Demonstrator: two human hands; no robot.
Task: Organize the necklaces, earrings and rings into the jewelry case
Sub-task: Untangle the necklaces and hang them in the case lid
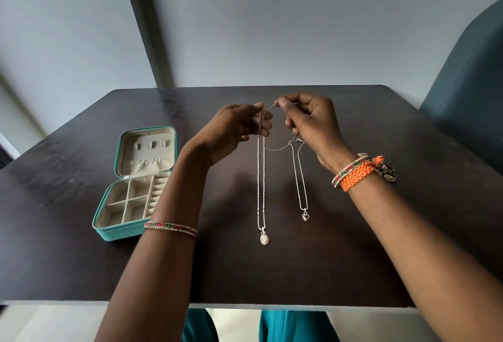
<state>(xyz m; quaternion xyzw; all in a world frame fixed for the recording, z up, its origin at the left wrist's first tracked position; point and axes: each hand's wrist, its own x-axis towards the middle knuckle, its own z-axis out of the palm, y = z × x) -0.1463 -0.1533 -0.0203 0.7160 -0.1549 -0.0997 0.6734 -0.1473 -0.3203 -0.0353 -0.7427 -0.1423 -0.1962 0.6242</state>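
- Dark wooden worktop (353, 246) fills the middle of the view, with a pale grey wall behind it and a teal chair back (468, 91) cut off at the right edge.
- Two silver necklaces hang above the worktop's centre, both with their long axis running up and down and the pendants at the low end.
- The longer necklace (260, 178) ends in an oval pendant (264, 239); the left hand (234, 129) pinches its chain at the top between thumb and fingers.
- The shorter necklace (299, 178) ends in a small heart-shaped pendant (305, 216); the right hand (310, 121) grips its chain with curled fingers.
- A thin run of chain crosses between the two hands; which necklace it belongs to is hard to make out.
- Whether the pendants touch the worktop or hang just above it cannot be told.
- The teal jewelry case (136, 183) lies open near the worktop's left side, well apart from the necklaces, lid tilted back; the left forearm hides its near right corner.
- Its base shows cream divided compartments and ring rolls; the lid has a gathered pocket and small tabs.
- Bare worktop lies in front of the pendants down to the near edge, and to the right of them.
- A beaded bangle (171, 228) sits on the left wrist; an orange woven bracelet (359, 174) and a bangle on the right.
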